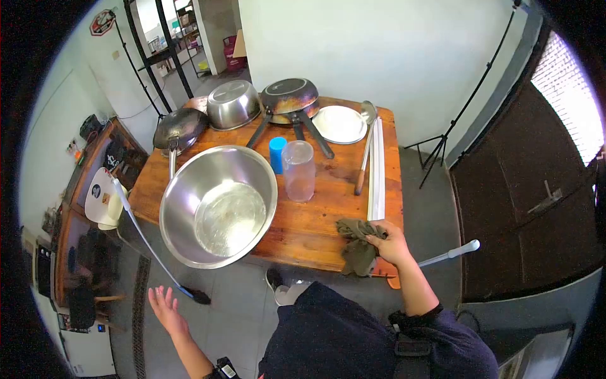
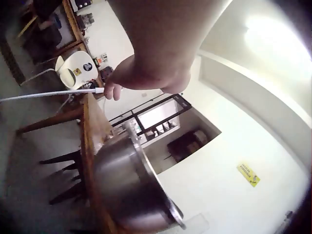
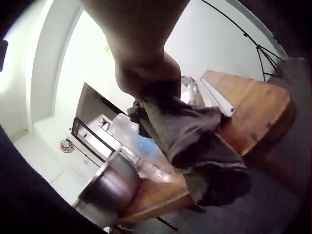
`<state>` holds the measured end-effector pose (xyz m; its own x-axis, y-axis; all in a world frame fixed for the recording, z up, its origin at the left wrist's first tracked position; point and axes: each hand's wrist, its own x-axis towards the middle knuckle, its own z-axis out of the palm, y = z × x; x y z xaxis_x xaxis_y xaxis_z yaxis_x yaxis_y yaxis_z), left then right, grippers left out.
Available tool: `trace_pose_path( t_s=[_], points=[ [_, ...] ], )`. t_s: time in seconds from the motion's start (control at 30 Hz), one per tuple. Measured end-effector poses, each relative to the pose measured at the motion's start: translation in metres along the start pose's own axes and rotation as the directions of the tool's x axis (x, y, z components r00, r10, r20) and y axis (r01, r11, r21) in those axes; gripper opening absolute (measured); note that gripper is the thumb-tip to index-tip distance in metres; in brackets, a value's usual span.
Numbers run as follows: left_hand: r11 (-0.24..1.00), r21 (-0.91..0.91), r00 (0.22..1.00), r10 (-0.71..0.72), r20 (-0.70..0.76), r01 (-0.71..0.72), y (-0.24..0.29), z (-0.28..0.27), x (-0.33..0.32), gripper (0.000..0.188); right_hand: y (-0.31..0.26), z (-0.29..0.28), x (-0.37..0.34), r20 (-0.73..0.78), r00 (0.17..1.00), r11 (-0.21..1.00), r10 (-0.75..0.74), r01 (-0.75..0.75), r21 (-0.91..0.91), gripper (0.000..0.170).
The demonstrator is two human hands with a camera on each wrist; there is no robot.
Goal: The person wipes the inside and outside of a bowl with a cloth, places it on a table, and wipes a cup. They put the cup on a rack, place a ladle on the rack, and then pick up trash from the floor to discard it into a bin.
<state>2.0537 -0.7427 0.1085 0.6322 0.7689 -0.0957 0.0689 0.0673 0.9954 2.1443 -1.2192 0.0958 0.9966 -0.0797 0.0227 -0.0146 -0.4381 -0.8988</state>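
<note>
My right hand [image 1: 392, 245] grips a crumpled olive-brown cloth [image 1: 358, 256] at the table's front right corner. In the right wrist view the cloth [image 3: 195, 141] hangs in folds below the hand and covers part of the table edge. My left hand [image 1: 167, 311] is held out in front of the table with its fingers spread and nothing in it. A large steel basin [image 1: 177, 211] stands on the table's front left, beyond the left hand. The left wrist view shows the basin's side [image 2: 124, 180] below the hand.
On the wooden table [image 1: 303, 240] stand a clear plastic jar [image 1: 298, 174], a blue container [image 1: 276, 155], a wok [image 1: 180, 126], a steel pot [image 1: 233, 104] and upturned pans [image 1: 290, 95]. A white plate [image 1: 339, 124], ladle [image 1: 363, 161] and white strip [image 1: 377, 170] lie right. A long-handled brush [image 1: 154, 252] slants left.
</note>
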Motion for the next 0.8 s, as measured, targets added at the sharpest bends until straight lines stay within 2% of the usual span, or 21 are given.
trace_pose_path(
  t_s=[0.03,0.07,0.1,0.17,0.2,0.23,0.3,0.33,0.37,0.4,0.43,0.47,0.5,0.57,0.6,0.7,0.73,0.77,0.8],
  points=[
    [0.999,-0.018,0.991,0.033,0.127,-0.031,0.012,0.007,-0.011,0.06,-0.021,-0.005,0.0,0.055,0.998,0.996,0.014,-0.018,0.088,0.027],
    [0.997,-0.039,0.966,0.068,0.248,-0.06,0.024,0.014,-0.022,0.062,-0.04,-0.008,0.001,0.087,0.993,0.994,-0.08,0.073,0.081,0.025],
    [0.994,-0.062,0.927,0.104,0.361,-0.088,0.033,0.024,-0.033,0.065,-0.062,-0.008,0.001,0.131,0.982,0.979,-0.133,0.11,0.172,0.028],
    [0.984,-0.115,0.789,0.179,0.588,-0.138,0.047,0.048,-0.052,0.07,-0.115,-0.004,-0.003,0.222,0.941,0.919,-0.254,0.163,0.36,0.036],
    [0.98,-0.175,0.718,0.19,0.67,-0.096,0.053,0.061,-0.063,0.079,-0.141,-0.001,-0.009,0.235,0.891,0.86,-0.39,0.261,0.438,0.046],
    [0.972,-0.229,0.645,0.206,0.736,-0.05,0.057,0.074,-0.076,0.089,-0.166,0.003,-0.016,0.244,0.82,0.783,-0.518,0.34,0.52,0.056],
    [0.825,-0.561,0.557,0.434,0.708,0.069,0.07,0.103,-0.105,0.085,-0.203,0.016,-0.024,0.37,0.554,0.65,-0.746,0.486,0.584,0.075],
    [0.888,-0.449,0.511,0.433,0.742,-0.1,0.062,0.103,-0.098,0.079,-0.211,0.026,-0.022,0.361,0.451,0.577,-0.816,0.62,0.532,0.077],
    [0.9,-0.43,0.558,0.396,0.729,-0.077,0.06,0.099,-0.098,0.072,-0.215,0.035,-0.019,0.348,0.335,0.474,-0.876,0.738,0.481,0.08],
    [0.91,-0.412,0.603,0.357,0.713,-0.052,0.058,0.096,-0.098,0.065,-0.213,0.043,-0.02,0.359,0.374,0.511,-0.855,0.724,0.463,0.079],
    [0.836,-0.53,0.708,0.287,0.645,0.144,0.063,0.098,-0.106,0.059,-0.203,0.052,-0.015,0.353,0.415,0.54,-0.838,0.722,0.433,0.078],
    [0.694,-0.651,0.783,0.203,0.588,0.309,0.065,0.096,-0.108,0.053,-0.195,0.06,-0.015,0.39,0.53,0.658,-0.753,0.596,0.46,0.075],
    [0.701,-0.655,0.803,0.201,0.561,0.282,0.054,0.087,-0.102,0.05,-0.188,0.065,-0.013,0.431,0.632,0.759,-0.644,0.456,0.464,0.072],
    [0.715,-0.653,0.824,0.195,0.532,0.252,0.024,0.07,-0.085,0.044,-0.162,0.082,-0.003,0.546,0.681,0.849,-0.488,0.227,0.476,0.068],
    [0.642,-0.675,0.799,0.158,0.58,0.363,0.032,0.064,-0.083,0.044,-0.153,0.089,0.001,0.597,0.696,0.88,-0.399,0.107,0.463,0.066],
    [0.859,-0.511,0.865,0.233,0.445,0.031,0.033,0.058,-0.072,0.045,-0.151,0.115,0.002,0.79,0.542,0.833,-0.287,-0.265,0.485,0.063],
    [0.95,-0.288,0.835,0.253,0.488,-0.12,0.039,0.057,-0.071,0.047,-0.153,0.123,0.004,0.847,0.456,0.808,-0.274,-0.368,0.459,0.067],
    [0.907,-0.196,0.692,0.412,0.593,-0.372,0.049,0.06,-0.067,0.047,-0.151,0.135,0.001,0.846,0.417,0.707,-0.331,-0.484,0.516,0.068],
    [0.784,-0.132,0.505,0.508,0.698,-0.606,0.061,0.067,-0.062,0.048,-0.149,0.148,-0.005,0.836,0.383,0.589,-0.393,-0.593,0.548,0.069]
  ],
)
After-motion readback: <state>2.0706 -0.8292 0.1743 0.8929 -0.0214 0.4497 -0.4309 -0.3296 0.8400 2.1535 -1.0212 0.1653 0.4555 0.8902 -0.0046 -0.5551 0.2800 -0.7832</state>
